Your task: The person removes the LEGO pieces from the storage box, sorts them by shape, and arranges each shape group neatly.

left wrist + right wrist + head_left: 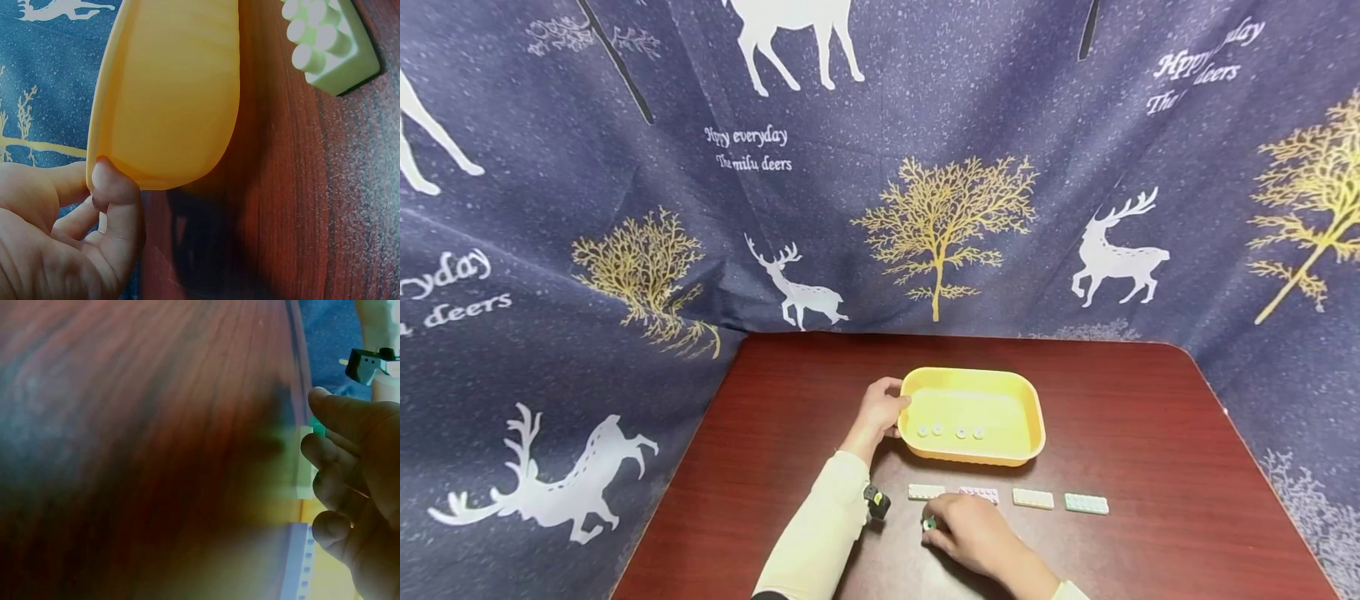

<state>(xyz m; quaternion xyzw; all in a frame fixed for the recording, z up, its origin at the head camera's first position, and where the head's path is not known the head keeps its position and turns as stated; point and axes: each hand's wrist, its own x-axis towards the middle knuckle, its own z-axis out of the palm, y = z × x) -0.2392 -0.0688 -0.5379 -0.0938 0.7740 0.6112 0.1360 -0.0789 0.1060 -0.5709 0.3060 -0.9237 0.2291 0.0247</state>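
Works at a reddish, wood-grained table [1150,417], with dark blue cloth [820,208] beyond the hands and to either side, printed with white deer, gold trees and lettering. Pinches the rim of a yellow basin [970,458] in the left hand [878,410], at its left end, beyond the right hand [973,533]; has it open side up, long axis running rightward from the left hand, with four pale discs [961,433] inside. Pinches a small green piece [928,523] in the right hand's fingertips; cannot tell its direction. Has four studded bricks [1033,499] rowed just beyond that hand and rightward, long axes left to right.
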